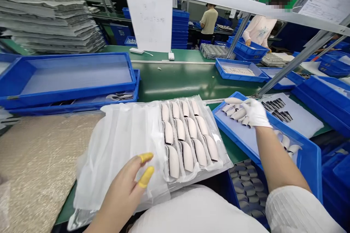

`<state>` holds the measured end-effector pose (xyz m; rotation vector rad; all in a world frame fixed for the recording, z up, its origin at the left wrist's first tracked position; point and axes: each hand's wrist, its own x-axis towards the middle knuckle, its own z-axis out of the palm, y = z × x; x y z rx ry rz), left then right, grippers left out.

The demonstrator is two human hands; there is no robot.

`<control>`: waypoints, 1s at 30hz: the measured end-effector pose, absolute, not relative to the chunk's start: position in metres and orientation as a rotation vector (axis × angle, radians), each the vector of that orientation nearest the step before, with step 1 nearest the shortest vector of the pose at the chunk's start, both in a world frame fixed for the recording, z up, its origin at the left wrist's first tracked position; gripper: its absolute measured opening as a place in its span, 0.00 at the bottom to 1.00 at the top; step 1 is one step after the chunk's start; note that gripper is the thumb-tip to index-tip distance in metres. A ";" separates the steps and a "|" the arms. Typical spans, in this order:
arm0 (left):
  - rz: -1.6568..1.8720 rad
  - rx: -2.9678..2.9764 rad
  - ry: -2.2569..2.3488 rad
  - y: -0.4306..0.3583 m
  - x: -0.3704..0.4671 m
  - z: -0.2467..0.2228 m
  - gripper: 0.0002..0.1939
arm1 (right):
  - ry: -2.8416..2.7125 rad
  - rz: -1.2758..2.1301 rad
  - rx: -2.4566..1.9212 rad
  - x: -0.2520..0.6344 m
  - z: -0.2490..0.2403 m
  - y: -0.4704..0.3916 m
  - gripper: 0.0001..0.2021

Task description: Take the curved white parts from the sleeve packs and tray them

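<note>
My left hand [132,176], with yellow finger cots on thumb and forefinger, hovers over the white paper sheet [123,134] with its fingers apart and nothing in them. To its right, a clear plastic tray [222,153] holds rows of curved off-white shell pieces [187,156] with dark edges. My right hand [255,113], in a white glove, reaches into a blue bin [308,153] at the right. Its fingertips close on a curved off-white piece [232,100] near the bin's far rim. More such pieces [238,114] lie under and beside that hand.
Blue bins [65,93] are stacked at left, below a tall pile of trays [49,18]. Bubble wrap [41,167] covers the near left. A lower bin [232,185] with pieces sits beneath the right one. A metal post [284,69] slants at right. Two people work beyond the bench.
</note>
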<state>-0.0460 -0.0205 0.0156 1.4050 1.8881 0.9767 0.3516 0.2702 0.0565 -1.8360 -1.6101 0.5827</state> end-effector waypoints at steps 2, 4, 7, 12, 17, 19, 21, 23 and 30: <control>0.965 1.746 1.933 -0.009 -0.043 0.022 0.24 | -1.646 0.607 -1.766 0.335 0.081 0.250 0.15; 1.091 2.020 1.979 0.007 -0.033 0.028 0.25 | -1.861 0.608 -1.570 0.302 0.098 0.224 0.11; 1.188 2.280 2.026 0.027 -0.016 0.030 0.26 | -2.283 0.489 -1.165 0.237 0.106 0.182 0.03; 1.023 2.148 2.107 0.030 -0.018 0.018 0.23 | -2.440 0.760 -0.725 0.168 0.090 0.138 0.06; 1.145 1.336 1.760 0.014 -0.032 0.017 0.23 | -2.022 1.249 -0.868 0.156 0.075 0.135 0.15; 1.218 1.023 1.433 0.009 -0.032 0.019 0.26 | -1.769 1.446 -0.946 0.152 0.072 0.136 0.17; 1.229 0.812 1.174 0.006 -0.028 0.020 0.29 | -1.585 1.608 -0.973 0.145 0.069 0.134 0.16; 1.199 0.723 1.007 0.003 -0.022 0.020 0.31 | -1.498 1.729 -0.963 0.136 0.067 0.129 0.18; 1.111 0.758 0.848 -0.006 -0.014 0.017 0.31 | -1.551 1.772 -0.925 0.123 0.066 0.114 0.17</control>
